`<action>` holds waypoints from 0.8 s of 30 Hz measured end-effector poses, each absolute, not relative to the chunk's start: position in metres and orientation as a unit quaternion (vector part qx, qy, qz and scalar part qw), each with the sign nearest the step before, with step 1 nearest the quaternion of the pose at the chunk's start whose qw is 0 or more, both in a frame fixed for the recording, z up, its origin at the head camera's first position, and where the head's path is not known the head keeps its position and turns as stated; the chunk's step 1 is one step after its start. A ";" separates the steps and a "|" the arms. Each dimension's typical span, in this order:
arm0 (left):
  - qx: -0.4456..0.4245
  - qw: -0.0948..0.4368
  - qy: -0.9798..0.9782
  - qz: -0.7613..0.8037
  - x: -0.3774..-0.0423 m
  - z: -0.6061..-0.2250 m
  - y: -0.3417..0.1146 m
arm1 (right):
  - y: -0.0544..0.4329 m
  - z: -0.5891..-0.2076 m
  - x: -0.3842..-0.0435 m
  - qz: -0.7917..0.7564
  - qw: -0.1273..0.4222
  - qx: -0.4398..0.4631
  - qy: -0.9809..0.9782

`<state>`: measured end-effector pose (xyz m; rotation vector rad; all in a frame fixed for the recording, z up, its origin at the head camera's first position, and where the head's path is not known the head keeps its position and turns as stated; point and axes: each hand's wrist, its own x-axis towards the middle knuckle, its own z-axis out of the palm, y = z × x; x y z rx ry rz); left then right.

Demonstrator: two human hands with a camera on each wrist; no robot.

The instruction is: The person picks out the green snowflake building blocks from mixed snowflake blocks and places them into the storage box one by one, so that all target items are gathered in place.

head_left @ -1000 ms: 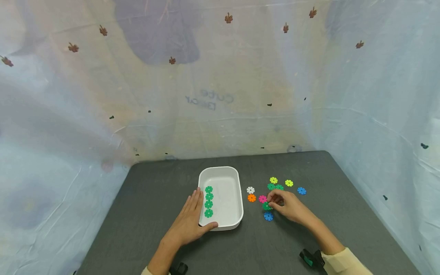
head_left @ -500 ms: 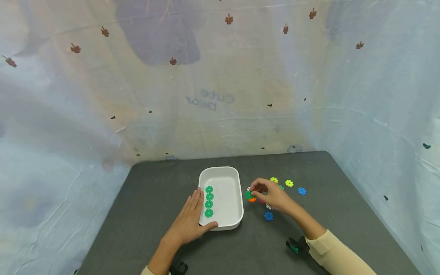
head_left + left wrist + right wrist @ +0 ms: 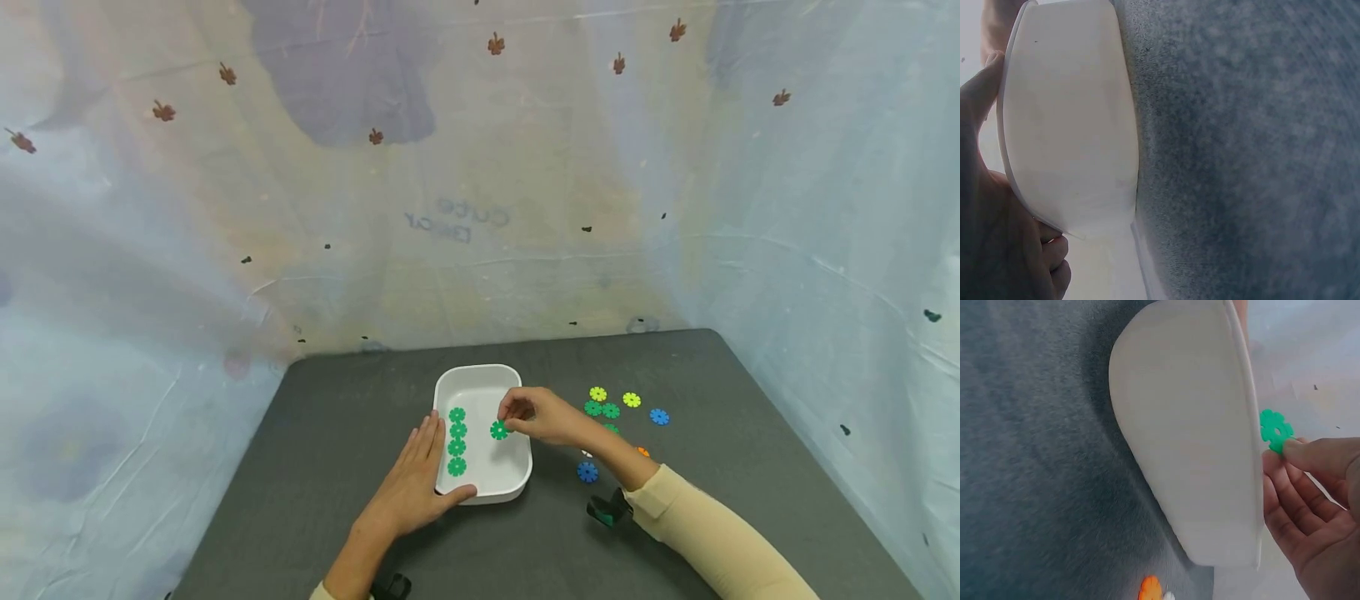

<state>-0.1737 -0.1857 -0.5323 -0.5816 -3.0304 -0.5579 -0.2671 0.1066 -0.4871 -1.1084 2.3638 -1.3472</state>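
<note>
A green flower-shaped disc (image 3: 498,430) with a notched edge is pinched between thumb and fingertips of my right hand (image 3: 546,415), over the right half of the white tray (image 3: 525,467). In the right wrist view the green disc (image 3: 1277,430) stands above the tray's rim, held at its lower edge. My left hand (image 3: 412,483) rests against the tray's left side, fingers straight along the rim and thumb at the near edge. Several green discs (image 3: 457,447) lie in a column inside the tray, along its left wall.
Right of the tray, yellow discs (image 3: 632,400), green discs (image 3: 611,411) and blue discs (image 3: 588,472) lie loose on the dark table (image 3: 352,400). An orange disc (image 3: 642,452) shows beside the right forearm, which covers others. Patterned sheeting (image 3: 465,283) stands behind the table.
My right hand has lifted the green disc from the loose discs and carried it left over the tray. My left hand stays on the tray's side.
</note>
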 end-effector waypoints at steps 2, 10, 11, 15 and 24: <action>-0.187 0.003 -0.966 -0.176 -0.174 -0.532 -0.186 | 0.100 -0.487 -0.271 -0.446 0.121 -0.384 0.799; -0.196 0.006 -0.965 -0.171 -0.174 -0.533 -0.187 | 0.078 -0.484 -0.283 -0.386 0.171 -0.428 0.799; -0.197 0.006 -0.965 -0.171 -0.174 -0.533 -0.188 | 0.076 -0.483 -0.284 -0.382 0.178 -0.433 0.797; -0.200 0.006 -0.965 -0.172 -0.175 -0.531 -0.188 | 0.067 -0.481 -0.291 -0.361 0.204 -0.443 0.795; -0.206 0.010 -0.964 -0.170 -0.174 -0.531 -0.188 | 0.048 -0.486 -0.300 -0.302 0.251 -0.445 0.805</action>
